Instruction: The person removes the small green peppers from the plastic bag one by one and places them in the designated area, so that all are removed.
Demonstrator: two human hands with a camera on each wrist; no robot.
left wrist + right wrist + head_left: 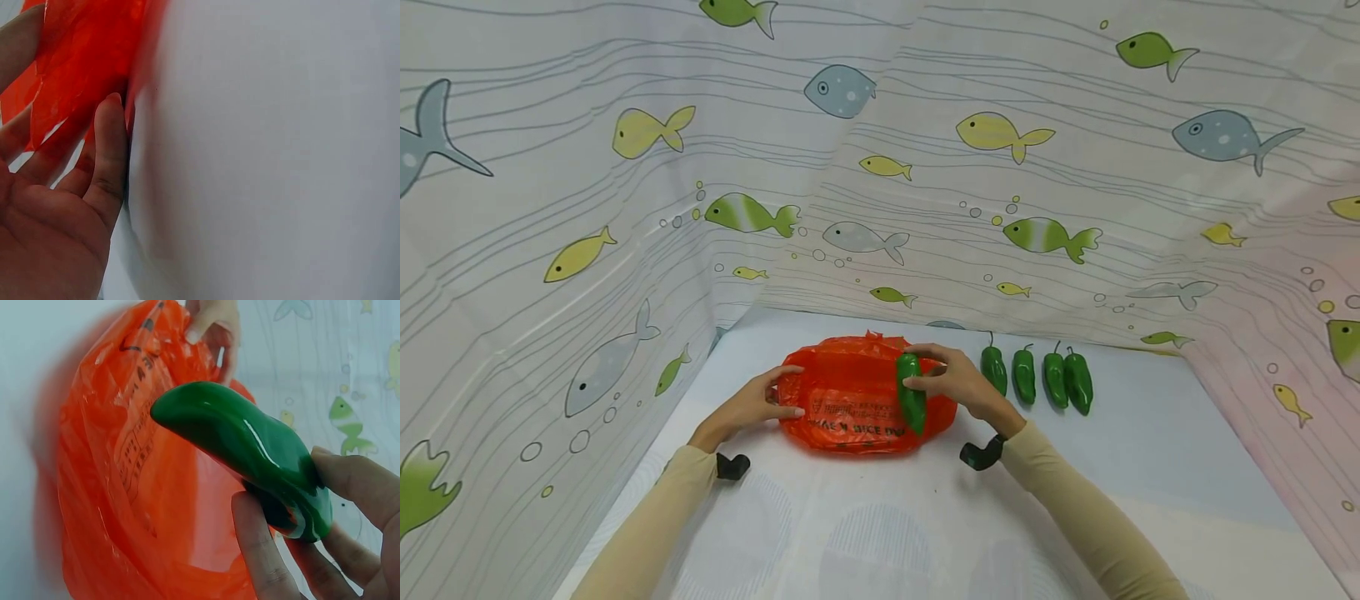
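A red plastic bag (842,387) with dark printing lies on the white surface, its mouth spread. My left hand (748,408) holds the bag's left end, thumb on the near side and fingers on the far side. In the left wrist view, some fingers (109,147) show partly through the thin red film. Above the bag's right part, my right hand (958,382) grips a glossy green pepper (910,396) between thumb and fingers. The right wrist view shows this pepper (231,434) over the bag, its tapered tip pointing away from the palm.
Several more green peppers (1024,375) lie in a row to the right of the bag. Fish-patterned sheets (917,200) rise as walls behind and at both sides. Dark camera mounts (981,454) are worn on my wrists.
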